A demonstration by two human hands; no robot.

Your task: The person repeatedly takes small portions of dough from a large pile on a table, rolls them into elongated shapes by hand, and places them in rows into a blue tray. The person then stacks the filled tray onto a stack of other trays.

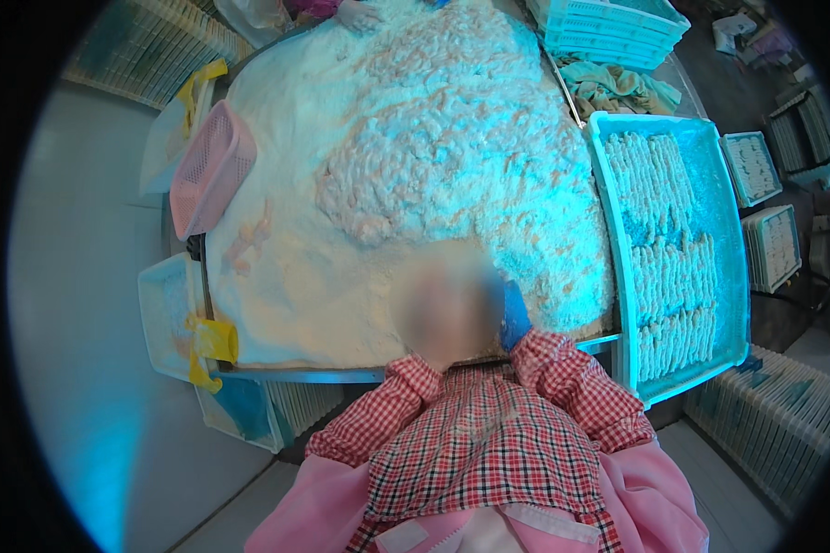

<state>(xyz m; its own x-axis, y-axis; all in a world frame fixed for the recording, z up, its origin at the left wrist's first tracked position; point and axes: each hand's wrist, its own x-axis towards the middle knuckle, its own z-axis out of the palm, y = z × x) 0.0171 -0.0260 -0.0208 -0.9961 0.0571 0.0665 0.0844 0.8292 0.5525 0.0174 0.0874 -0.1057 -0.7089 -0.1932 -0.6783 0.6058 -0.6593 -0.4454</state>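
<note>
Both my forearms, in red checked sleeves, reach up to the near edge of a big table (295, 373) heaped with white crumb coating (341, 286) and a mound of coated pieces (443, 157). My right hand (515, 318) wears a blue glove and rests at the crumb's near edge; only part of it shows. My left hand (433, 323) lies inside a blurred patch, so its fingers and anything in them cannot be made out. A few bare pale pieces (249, 241) lie on the crumb to the left.
A light blue tray (729, 249) at the right holds rows of coated strips (664, 249). A pink basket (210, 170) leans on the table's left edge. Blue crates (609, 28) are stacked at the back right. Another person's hand (355, 14) shows at the far side.
</note>
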